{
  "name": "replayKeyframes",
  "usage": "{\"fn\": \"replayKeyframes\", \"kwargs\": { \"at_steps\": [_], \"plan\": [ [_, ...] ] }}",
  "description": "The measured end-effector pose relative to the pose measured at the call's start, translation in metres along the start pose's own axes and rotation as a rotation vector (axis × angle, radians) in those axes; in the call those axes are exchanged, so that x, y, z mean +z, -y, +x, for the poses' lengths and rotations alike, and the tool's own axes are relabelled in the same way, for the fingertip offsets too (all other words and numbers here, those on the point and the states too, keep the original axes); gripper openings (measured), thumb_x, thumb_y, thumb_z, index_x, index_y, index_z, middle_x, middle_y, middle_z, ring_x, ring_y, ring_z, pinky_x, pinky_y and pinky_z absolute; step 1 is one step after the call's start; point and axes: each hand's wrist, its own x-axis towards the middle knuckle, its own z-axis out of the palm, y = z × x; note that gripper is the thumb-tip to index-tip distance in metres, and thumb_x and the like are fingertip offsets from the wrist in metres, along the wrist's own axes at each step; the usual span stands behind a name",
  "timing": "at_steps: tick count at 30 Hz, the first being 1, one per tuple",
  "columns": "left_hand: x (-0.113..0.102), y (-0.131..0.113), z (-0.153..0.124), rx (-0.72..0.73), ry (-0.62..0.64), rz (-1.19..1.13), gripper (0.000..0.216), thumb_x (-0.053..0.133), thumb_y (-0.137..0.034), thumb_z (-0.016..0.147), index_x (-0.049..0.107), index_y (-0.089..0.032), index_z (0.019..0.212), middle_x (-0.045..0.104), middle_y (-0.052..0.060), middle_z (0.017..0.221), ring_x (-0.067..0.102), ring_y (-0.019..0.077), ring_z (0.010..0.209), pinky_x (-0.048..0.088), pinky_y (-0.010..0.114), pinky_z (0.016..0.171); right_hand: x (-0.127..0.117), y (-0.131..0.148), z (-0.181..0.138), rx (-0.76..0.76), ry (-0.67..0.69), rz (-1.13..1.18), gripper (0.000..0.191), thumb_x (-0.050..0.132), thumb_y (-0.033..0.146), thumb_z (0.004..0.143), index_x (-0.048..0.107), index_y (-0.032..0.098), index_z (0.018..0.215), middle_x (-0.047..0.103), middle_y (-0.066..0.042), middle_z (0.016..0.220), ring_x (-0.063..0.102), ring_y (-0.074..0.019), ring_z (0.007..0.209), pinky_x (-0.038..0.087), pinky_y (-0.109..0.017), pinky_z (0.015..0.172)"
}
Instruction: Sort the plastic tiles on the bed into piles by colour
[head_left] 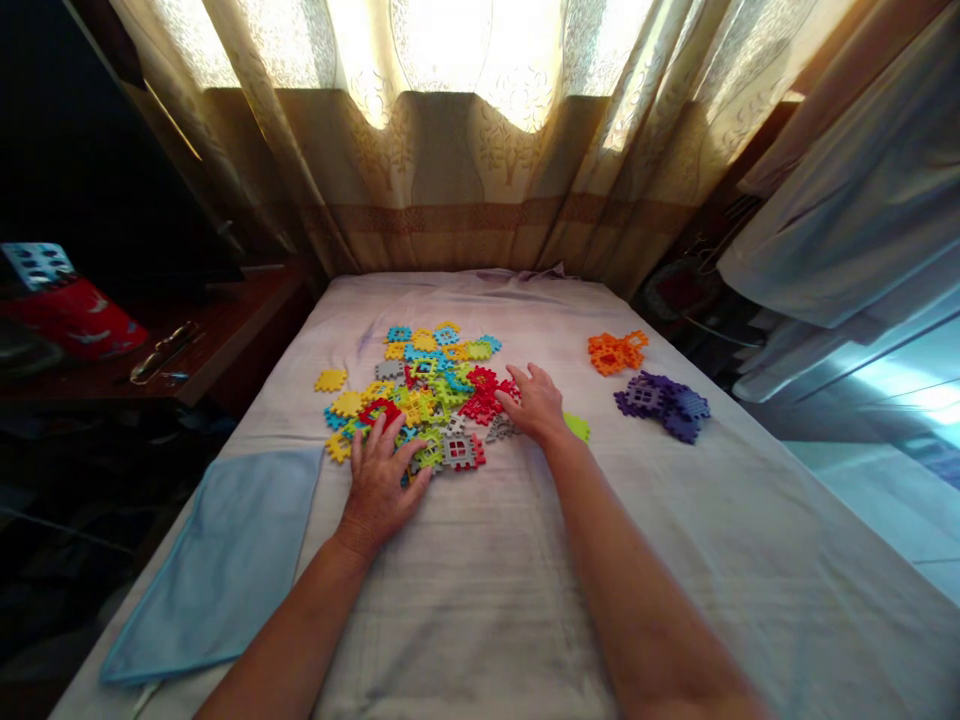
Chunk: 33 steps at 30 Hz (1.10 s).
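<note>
A mixed pile of plastic interlocking tiles (420,405) in yellow, blue, green, red and grey lies in the middle of the sheet. My left hand (380,478) rests on the pile's near left edge, fingers spread, close to a red tile (379,411). At the pile's right side is my right hand (537,405), its fingers apart, beside several red tiles (484,393). A lime green tile (577,427) shows partly from behind my right wrist. Off to the right sit an orange group of tiles (616,352) and a purple group of tiles (664,402).
A light blue cloth (225,560) lies at the left on the white sheet (465,620). Further left, a dark wooden cabinet (247,320) bears a red container (82,318) and eyeglasses (166,350). Curtains (480,170) hang behind the far edge; white fabric (847,200) hangs at right.
</note>
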Motion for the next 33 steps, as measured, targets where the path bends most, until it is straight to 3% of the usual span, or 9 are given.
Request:
{"fn": "replayKeyframes", "kwargs": {
  "at_steps": [2,6,10,14,18,23,28,33],
  "plan": [
    [0.0,0.0,0.0,-0.015,-0.006,0.005,0.028,0.058,-0.033,0.087,0.067,-0.025,0.112,0.052,0.012,0.145,0.036,0.035,0.143,0.017,0.065,0.116,0.007,0.01,0.005,0.028,0.054,-0.01,0.052,0.051,0.05,0.093,0.058,0.024,0.137,0.052,-0.017,0.141,0.048,-0.0334,0.13,0.039,-0.049,0.104],
    [0.0,-0.001,-0.001,-0.024,-0.02,0.016,0.028,0.058,-0.033,0.087,0.066,-0.025,0.113,0.053,0.012,0.145,0.036,0.0346,0.143,0.019,0.065,0.116,0.011,0.019,-0.005,-0.06,0.084,0.019,0.042,0.049,0.049,0.094,0.066,0.027,0.125,0.061,-0.013,0.13,0.055,-0.0281,0.119,0.043,-0.043,0.099],
    [0.0,-0.001,-0.001,-0.015,-0.04,0.028,0.025,0.058,-0.033,0.088,0.067,-0.024,0.109,0.053,0.013,0.144,0.037,0.0357,0.142,0.02,0.066,0.115,0.0,0.022,-0.022,-0.06,0.058,0.065,0.028,0.052,0.04,0.094,0.074,0.027,0.104,0.07,-0.007,0.116,0.061,-0.0234,0.11,0.046,-0.037,0.092],
    [-0.002,-0.002,-0.001,-0.021,-0.043,0.035,0.02,0.06,-0.032,0.087,0.066,-0.023,0.103,0.054,0.014,0.143,0.037,0.037,0.142,0.02,0.067,0.114,-0.012,0.026,-0.024,-0.032,0.1,0.041,0.031,0.048,0.036,0.095,0.076,0.025,0.087,0.075,-0.006,0.099,0.065,-0.0223,0.096,0.047,-0.036,0.087],
    [-0.002,-0.003,-0.001,-0.038,-0.039,0.03,0.018,0.061,-0.033,0.086,0.065,-0.023,0.1,0.054,0.014,0.143,0.036,0.0366,0.142,0.019,0.067,0.115,-0.007,0.039,-0.016,-0.127,0.007,0.106,0.027,0.052,0.031,0.093,0.074,0.026,0.107,0.071,-0.007,0.118,0.062,-0.0229,0.11,0.043,-0.039,0.098],
    [-0.001,-0.002,-0.001,-0.044,-0.032,0.024,0.018,0.059,-0.032,0.086,0.065,-0.022,0.1,0.054,0.014,0.143,0.035,0.0368,0.143,0.018,0.067,0.115,0.01,0.063,-0.004,-0.303,0.025,0.045,0.044,0.061,0.028,0.085,0.064,0.029,0.13,0.05,-0.01,0.147,0.039,-0.0304,0.138,0.033,-0.05,0.11],
    [-0.001,-0.002,0.0,-0.049,-0.023,0.006,0.018,0.06,-0.032,0.086,0.066,-0.022,0.1,0.053,0.014,0.144,0.035,0.0364,0.143,0.018,0.067,0.116,0.022,0.074,0.006,-0.353,0.06,-0.026,0.032,0.057,0.03,0.09,0.068,0.029,0.12,0.051,-0.008,0.147,0.041,-0.0307,0.136,0.033,-0.052,0.108],
    [-0.001,-0.003,0.0,-0.051,-0.032,-0.004,0.018,0.061,-0.031,0.085,0.066,-0.022,0.099,0.054,0.014,0.144,0.036,0.0369,0.143,0.019,0.067,0.115,0.026,0.077,0.004,-0.41,-0.087,0.086,0.026,0.051,0.029,0.096,0.072,0.023,0.109,0.064,-0.008,0.133,0.05,-0.0258,0.129,0.034,-0.045,0.109]
  ]
}}
